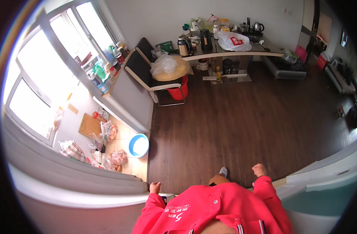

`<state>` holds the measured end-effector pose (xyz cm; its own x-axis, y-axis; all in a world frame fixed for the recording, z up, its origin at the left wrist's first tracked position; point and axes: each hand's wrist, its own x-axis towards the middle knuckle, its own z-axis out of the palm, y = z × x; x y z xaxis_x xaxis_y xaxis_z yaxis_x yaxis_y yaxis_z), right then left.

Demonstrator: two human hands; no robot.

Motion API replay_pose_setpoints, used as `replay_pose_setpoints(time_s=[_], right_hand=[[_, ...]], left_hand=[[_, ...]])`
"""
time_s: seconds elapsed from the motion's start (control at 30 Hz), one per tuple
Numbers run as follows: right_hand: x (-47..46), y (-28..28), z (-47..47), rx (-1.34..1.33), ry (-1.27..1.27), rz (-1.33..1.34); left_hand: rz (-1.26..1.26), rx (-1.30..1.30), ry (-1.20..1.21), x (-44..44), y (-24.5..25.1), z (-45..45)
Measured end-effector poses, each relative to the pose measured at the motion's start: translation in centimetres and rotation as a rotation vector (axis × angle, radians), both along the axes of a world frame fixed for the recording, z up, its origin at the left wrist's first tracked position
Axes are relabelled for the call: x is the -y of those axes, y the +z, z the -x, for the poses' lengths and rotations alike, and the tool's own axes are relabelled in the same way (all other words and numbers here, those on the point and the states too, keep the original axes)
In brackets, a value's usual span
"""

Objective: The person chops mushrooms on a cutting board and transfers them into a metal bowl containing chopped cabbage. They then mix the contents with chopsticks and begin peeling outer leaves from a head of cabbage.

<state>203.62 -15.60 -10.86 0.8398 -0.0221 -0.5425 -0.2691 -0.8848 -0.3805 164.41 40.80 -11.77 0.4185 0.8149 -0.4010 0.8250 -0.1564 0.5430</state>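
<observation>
My left hand (155,187) hangs at my side with its fingers curled, near the base of the door frame on the left. No object shows in it. My right hand (259,169) is raised a little in front of me as a loose fist, over the dark wood floor (225,122), and nothing is visible in it either. Both arms are in the sleeves of a red jacket (204,201) that bears writing. One shoe (223,171) points forward on the floor. To the left ahead, a blue plastic basin (139,145) stands on pale tiles.
A dark table (196,52) along the far wall holds kettles, bottles and a white plastic bag (234,41). Beside it a black chair (139,68) carries round yellowish sheets (174,71), with a red bucket (178,91) below. Bagged produce (119,157) and a cutting board (90,125) are at left.
</observation>
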Motion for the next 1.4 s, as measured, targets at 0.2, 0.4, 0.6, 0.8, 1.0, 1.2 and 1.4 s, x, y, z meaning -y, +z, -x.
replay_pose_setpoints(time_s=[0.2,0.4,0.6,0.8,1.0,1.2,1.4], right_hand=[[0.1,0.0,-13.2,0.101,-0.05,-0.027],[-6.6,2.3,-25.6,0.158,0.144,0.062],[-16.9,4.4,-36.4,0.18,0.098,0.018],[-27.8,5.6,-47.6,0.23,0.141,0.018],[-38.2,5.2,-59.1,0.356,0.114,-0.19],[-47.4,5.8,-72.4,0.432,0.155,-0.299],[-55.3,8.0,-83.0,0.589,0.145,-0.333]], left_hand=[[0.241,0.344,0.47,-2.0,1.3,-4.5],[0.224,0.304,0.584,-4.3,1.1,-13.7],[0.156,0.235,0.607,-10.0,-1.9,-22.8],[0.151,0.253,0.569,-18.0,-0.9,-34.4],[0.073,0.328,0.436,-23.1,1.3,-45.9],[-0.066,0.322,0.45,-21.7,1.9,-50.8],[0.04,0.042,0.601,-17.4,5.0,-48.7]])
